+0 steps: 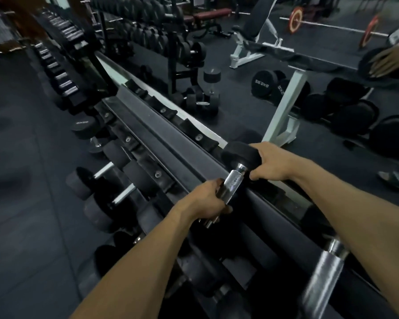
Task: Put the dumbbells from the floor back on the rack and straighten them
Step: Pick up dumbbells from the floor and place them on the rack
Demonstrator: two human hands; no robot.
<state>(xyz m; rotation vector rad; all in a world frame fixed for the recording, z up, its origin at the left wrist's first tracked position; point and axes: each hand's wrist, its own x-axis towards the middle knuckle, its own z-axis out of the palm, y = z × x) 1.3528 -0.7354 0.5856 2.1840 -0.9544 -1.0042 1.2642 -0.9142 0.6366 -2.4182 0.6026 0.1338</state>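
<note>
A black dumbbell with a knurled chrome handle [232, 184] lies across the top tier of the long dark rack [152, 139]. My left hand [207, 201] grips the near part of its handle. My right hand [272, 164] is wrapped over its far rubber head [237, 154], next to the mirror. The near head is hidden under my left hand. Lower tiers hold several black dumbbells [115, 171] with short chrome handles. Another chrome handle [323, 275] lies on the rack under my right forearm.
A wall mirror [251, 93] runs behind the rack and reflects a white bench, floor dumbbells, a barbell and a hand. An upright dumbbell [83, 127] stands at the left end of the rack. Dark rubber floor [21, 180] spreads to the left.
</note>
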